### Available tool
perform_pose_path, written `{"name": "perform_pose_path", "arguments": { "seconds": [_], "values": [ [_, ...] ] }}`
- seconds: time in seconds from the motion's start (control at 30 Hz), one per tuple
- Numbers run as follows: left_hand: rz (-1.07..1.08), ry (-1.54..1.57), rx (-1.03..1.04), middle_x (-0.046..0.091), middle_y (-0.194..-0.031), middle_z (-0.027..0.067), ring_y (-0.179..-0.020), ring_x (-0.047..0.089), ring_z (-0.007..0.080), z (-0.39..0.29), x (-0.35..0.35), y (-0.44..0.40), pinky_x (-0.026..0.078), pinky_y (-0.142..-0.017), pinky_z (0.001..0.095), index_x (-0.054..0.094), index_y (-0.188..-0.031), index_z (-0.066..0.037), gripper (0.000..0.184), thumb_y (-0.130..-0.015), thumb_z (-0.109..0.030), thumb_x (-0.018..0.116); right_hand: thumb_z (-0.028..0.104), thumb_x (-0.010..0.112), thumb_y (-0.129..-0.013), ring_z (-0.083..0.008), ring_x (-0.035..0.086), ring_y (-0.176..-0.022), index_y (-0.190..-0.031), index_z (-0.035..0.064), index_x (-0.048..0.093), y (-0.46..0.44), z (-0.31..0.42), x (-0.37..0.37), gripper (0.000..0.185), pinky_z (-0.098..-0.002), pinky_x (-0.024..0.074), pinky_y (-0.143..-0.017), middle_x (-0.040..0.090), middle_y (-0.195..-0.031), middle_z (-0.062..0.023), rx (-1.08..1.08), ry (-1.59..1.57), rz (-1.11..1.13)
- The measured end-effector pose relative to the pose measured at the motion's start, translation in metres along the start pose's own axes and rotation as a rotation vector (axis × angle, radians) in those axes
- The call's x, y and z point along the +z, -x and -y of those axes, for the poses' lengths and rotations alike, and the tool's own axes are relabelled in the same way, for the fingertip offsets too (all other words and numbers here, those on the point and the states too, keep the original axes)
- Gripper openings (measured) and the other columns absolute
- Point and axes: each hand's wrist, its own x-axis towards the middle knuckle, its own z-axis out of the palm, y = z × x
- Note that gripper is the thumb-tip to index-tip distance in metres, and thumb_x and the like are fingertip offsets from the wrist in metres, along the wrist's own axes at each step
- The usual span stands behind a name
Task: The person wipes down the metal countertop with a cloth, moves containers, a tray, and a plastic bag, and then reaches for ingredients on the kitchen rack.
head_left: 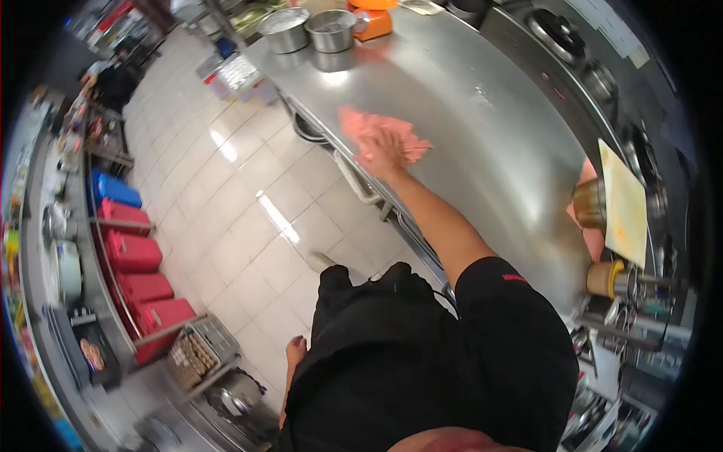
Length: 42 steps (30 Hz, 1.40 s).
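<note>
My right hand presses a pinkish-orange cleaning cloth onto the stainless steel worktop, close to its left edge. The cloth is crumpled and spreads out beyond my fingers, slightly blurred. Low at my left side hangs my left hand, over the floor and away from the worktop. Its fingers look loosely curled, and nothing shows in them. Farther up the worktop stand two steel pots beside an orange device.
On the right edge are a brown container, a pale cutting board and a tub with a yellow rim. Red bins and a blue bin line the left counter. Tiled floor lies between the counters. A person is farther back.
</note>
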Motion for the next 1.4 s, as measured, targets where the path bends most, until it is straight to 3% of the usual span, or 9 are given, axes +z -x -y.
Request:
{"name": "perform_pose_path", "arguments": {
  "seconds": [0.23, 0.4, 0.63, 0.77, 0.87, 0.97, 1.1, 1.23, 1.4],
  "values": [
    [-0.013, -0.079, 0.352, 0.071, -0.109, 0.0206, -0.104, 0.068, 0.0306, -0.135, -0.1, -0.249, 0.053, -0.091, 0.0371, 0.068, -0.114, 0.003, 0.03, -0.094, -0.019, 0.062, 0.035, 0.071, -0.082, -0.0304, 0.04, -0.136, -0.109, 0.0129, 0.066, 0.012, 0.002, -0.018, 0.035, -0.0484, 0.0278, -0.115, 0.044, -0.152, -0.0085, 0.033, -0.023, 0.173],
    [-0.106, -0.208, 0.725, 0.067, -0.109, 0.0195, -0.102, 0.064, 0.0344, -0.344, -0.155, -0.339, 0.051, -0.087, 0.0387, 0.065, -0.118, 0.001, 0.028, -0.093, -0.011, 0.062, 0.035, 0.071, -0.081, -0.0307, 0.04, -0.138, -0.116, 0.0146, 0.066, 0.029, 0.013, -0.051, 0.041, -0.0481, 0.0268, -0.116, 0.045, -0.151, -0.0076, 0.236, 0.051, 0.164],
    [-0.118, -0.26, 1.127, 0.058, -0.128, 0.0207, -0.12, 0.055, 0.0375, -0.579, -0.113, -0.363, 0.046, -0.101, 0.0437, 0.06, -0.127, -0.002, 0.033, -0.095, -0.009, 0.06, 0.035, 0.071, -0.083, -0.0314, 0.039, -0.138, -0.116, 0.0156, 0.067, 0.008, -0.055, -0.045, 0.039, -0.049, 0.0274, -0.115, 0.045, -0.151, -0.0061, 0.301, 0.157, 0.198],
    [-0.035, -0.352, 1.26, 0.049, -0.14, 0.023, -0.133, 0.042, 0.0434, -0.693, -0.037, -0.399, 0.039, -0.109, 0.0486, 0.055, -0.133, -0.004, 0.039, -0.095, -0.01, 0.059, 0.032, 0.065, -0.087, -0.0331, 0.036, -0.14, -0.119, 0.0173, 0.068, -0.038, -0.198, -0.029, 0.035, -0.048, 0.029, -0.114, 0.047, -0.148, -0.0041, 0.471, 0.205, 0.209],
    [-0.034, -0.455, 1.232, 0.042, -0.147, 0.0227, -0.14, 0.032, 0.0446, -0.733, 0.013, -0.446, 0.031, -0.114, 0.0525, 0.053, -0.137, -0.005, 0.044, -0.095, -0.017, 0.059, 0.027, 0.06, -0.091, -0.0322, 0.036, -0.139, -0.126, 0.0167, 0.062, -0.12, -0.261, -0.055, 0.037, -0.0448, 0.0299, -0.111, 0.05, -0.145, -0.0075, 0.441, 0.265, 0.29],
    [-0.177, -0.656, 1.299, 0.039, -0.151, 0.0224, -0.142, 0.03, 0.0449, -0.757, 0.044, -0.459, 0.025, -0.117, 0.0531, 0.051, -0.14, -0.005, 0.048, -0.096, -0.025, 0.056, 0.021, 0.057, -0.092, -0.0351, 0.049, -0.123, -0.117, 0.0089, 0.06, -0.134, -0.426, -0.026, 0.028, -0.0472, 0.0357, -0.103, 0.06, -0.124, -0.0137, 0.257, 0.305, 0.09],
    [-0.114, -0.701, 1.25, 0.035, -0.156, 0.0211, -0.146, 0.025, 0.0441, -0.758, 0.049, -0.466, 0.02, -0.119, 0.0539, 0.048, -0.142, -0.003, 0.053, -0.099, -0.034, 0.048, 0.03, 0.041, -0.101, -0.0248, 0.052, -0.129, -0.125, 0.0098, 0.062, -0.234, -0.511, -0.059, 0.038, -0.0362, 0.0387, -0.111, 0.059, -0.138, -0.0102, 0.294, 0.302, 0.372],
    [-0.093, -0.774, 1.313, 0.034, -0.156, 0.0231, -0.145, 0.026, 0.0463, -0.753, 0.048, -0.48, 0.02, -0.118, 0.0564, 0.044, -0.145, -0.002, 0.057, -0.1, -0.037, 0.043, 0.03, 0.035, -0.103, -0.026, 0.059, -0.119, -0.12, 0.0134, 0.067, -0.261, -0.621, -0.047, 0.039, -0.0376, 0.0424, -0.104, 0.065, -0.125, -0.0132, 0.275, 0.237, 0.101],
    [-0.049, -0.745, 1.226, 0.032, -0.157, 0.0232, -0.145, 0.026, 0.0469, -0.766, 0.053, -0.473, 0.02, -0.117, 0.058, 0.038, -0.15, -0.002, 0.06, -0.102, -0.039, 0.039, 0.033, 0.029, -0.105, -0.0275, 0.063, -0.112, -0.123, 0.0146, 0.064, -0.304, -0.639, -0.058, 0.043, -0.0376, 0.0465, -0.099, 0.067, -0.116, -0.0162, 1.088, 0.256, 0.23]
  ]
}}
